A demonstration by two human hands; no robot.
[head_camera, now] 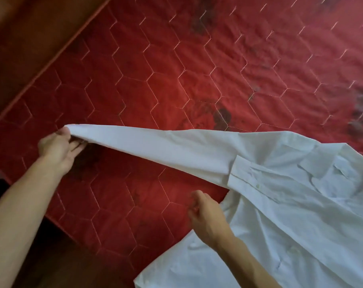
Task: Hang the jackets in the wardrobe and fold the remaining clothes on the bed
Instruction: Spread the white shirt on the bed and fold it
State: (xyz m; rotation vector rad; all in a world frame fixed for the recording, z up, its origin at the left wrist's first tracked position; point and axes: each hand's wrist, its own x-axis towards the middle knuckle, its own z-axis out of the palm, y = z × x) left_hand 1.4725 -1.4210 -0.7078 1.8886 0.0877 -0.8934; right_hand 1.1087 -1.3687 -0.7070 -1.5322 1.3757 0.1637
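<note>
- Red quilted bedcover [176, 80] with pale hexagon stitching fills the view under your hands.
- At 6 o'clock, nearest you, your right hand [207, 217] hovers at the edge of the white shirt [290, 225], fingers loosely curled and holding nothing.
- That shirt lies rumpled on the cover from 3 to 5 o'clock, running off the right and lower edges of the view.
- A cuff with a small button [245, 173] lies across the shirt's body, just past your right hand.
- One sleeve [155, 144] stretches taut from the shirt toward 9 o'clock, casting a shadow on the cover below.
- At 9 o'clock your left hand [58, 148] pinches the sleeve's end between thumb and fingers.
- Farther off, dark blotches [222, 117] mark the cover near the centre, at 12 and at 3 o'clock.
- At 10 o'clock a brown wooden surface [31, 38] borders the cover.
</note>
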